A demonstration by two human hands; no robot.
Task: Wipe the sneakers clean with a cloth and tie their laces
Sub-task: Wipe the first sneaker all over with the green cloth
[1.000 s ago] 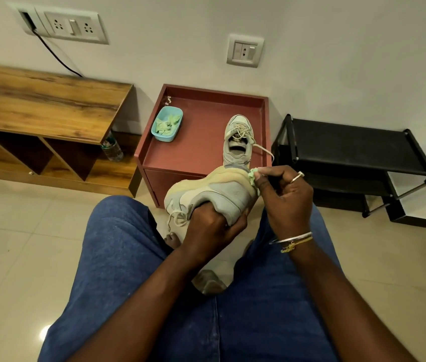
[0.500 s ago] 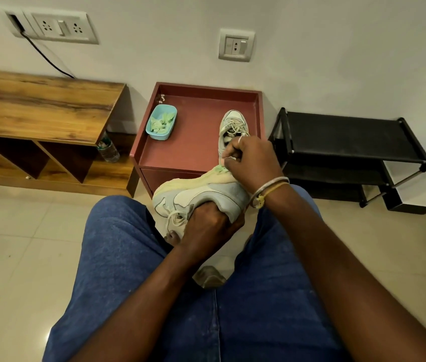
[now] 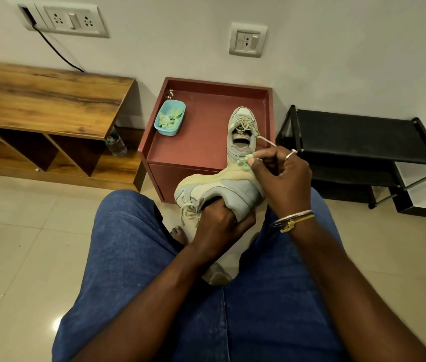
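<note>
From my remote seat I see 2 sneakers. The first sneaker (image 3: 222, 190) is up in front of my view, above the person's knees and just before the red table (image 3: 206, 145). It lies on its side with its long axis running left to right. The toe points left, where loose laces dangle, the heel points right, and the cream sole is turned up and away toward the table. The left hand (image 3: 221, 222) grips it from below, fingers curled round the edge of the upper near the opening. The right hand (image 3: 282, 178) is curled tight, thumb and forefinger pinching a small green cloth (image 3: 244, 163) that touches the sole at the heel end. That hand wears a ring, and bangles sit on the wrist. The second sneaker (image 3: 241, 131) stands upright on the table's right side, its long axis running away from me, toe to the wall and heel toward the person, with 1 lace trailing off to the right. A blue tub (image 3: 170, 116) holding pale green bits sits on the table's left side, well apart from that sneaker. A wooden bench (image 3: 50, 97) stands to the left and a black rack (image 3: 358, 137) to the right.
</note>
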